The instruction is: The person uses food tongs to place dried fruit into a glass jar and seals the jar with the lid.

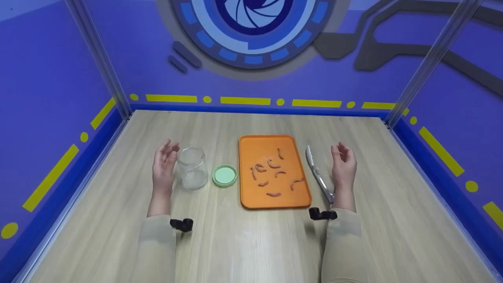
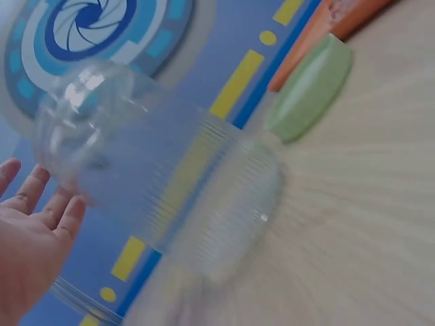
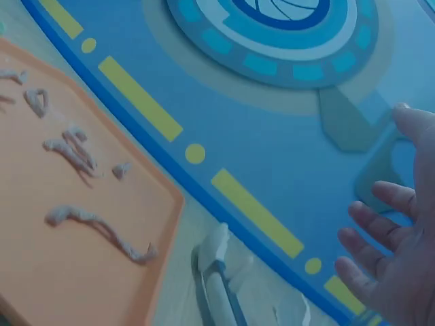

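My left hand (image 1: 164, 167) is raised just left of a clear glass jar (image 1: 192, 169), its fingers relaxed and holding nothing. In the left wrist view the fingertips overlap the jar (image 2: 170, 170) near its mouth. Beside the jar lies a round pale green lid (image 1: 224, 175). An orange tray (image 1: 246, 196) in the middle bears several small brownish-pink, worm-like strips (image 1: 274, 194). Silver tongs with whitish tips (image 1: 319, 175) lie along the tray's right side. Just right of the tongs, my right hand (image 1: 344, 167) hovers with loosely bent fingers and nothing in its grasp.
A light wood-grain table (image 1: 220, 243) carries everything. Blue panels with yellow marks (image 1: 245, 101) wall it in at the back and both sides, with metal posts (image 1: 103, 59) at the back corners. A black wrist camera (image 1: 323, 214) sits by each sleeve.
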Available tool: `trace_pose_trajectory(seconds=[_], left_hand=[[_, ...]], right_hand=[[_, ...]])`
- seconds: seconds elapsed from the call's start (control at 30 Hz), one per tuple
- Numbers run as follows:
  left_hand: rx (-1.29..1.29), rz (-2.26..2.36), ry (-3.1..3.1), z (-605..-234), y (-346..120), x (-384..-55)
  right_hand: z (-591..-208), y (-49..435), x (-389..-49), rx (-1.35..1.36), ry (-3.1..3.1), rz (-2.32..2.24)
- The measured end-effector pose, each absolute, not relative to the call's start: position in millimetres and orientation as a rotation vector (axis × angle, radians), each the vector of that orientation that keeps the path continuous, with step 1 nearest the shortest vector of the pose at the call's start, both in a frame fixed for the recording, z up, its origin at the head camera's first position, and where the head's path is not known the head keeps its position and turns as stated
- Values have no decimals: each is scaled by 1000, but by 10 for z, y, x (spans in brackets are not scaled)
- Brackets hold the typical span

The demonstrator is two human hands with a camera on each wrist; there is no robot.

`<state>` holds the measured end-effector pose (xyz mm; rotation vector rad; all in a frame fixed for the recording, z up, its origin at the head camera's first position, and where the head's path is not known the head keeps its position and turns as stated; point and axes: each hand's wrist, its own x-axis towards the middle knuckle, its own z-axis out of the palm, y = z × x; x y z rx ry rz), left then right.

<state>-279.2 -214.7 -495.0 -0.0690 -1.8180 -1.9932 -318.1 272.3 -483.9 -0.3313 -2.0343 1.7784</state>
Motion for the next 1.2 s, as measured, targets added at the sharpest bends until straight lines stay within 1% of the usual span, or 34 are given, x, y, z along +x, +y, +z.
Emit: trace_pose_trajectory(seconds=[0.27, 0.8, 1.0, 1.2], left_hand=[[53, -2185, -1919, -5192, -2220, -2763], [29, -2284, -1884, -5349, -2206, -2781], [45, -2291, -1882, -5365, -2202, -2759], [70, -2306, -1885, -5373, -2205, -2752]], right_hand=[[-4990, 2859, -3140, -494, -2223, 1555], [-5087, 3007, -3131, -797, -2548, 1531], [-5078, 2965, -3108, -779, -2730, 1410], [-5119, 2796, -3119, -738, -2788, 1194]])
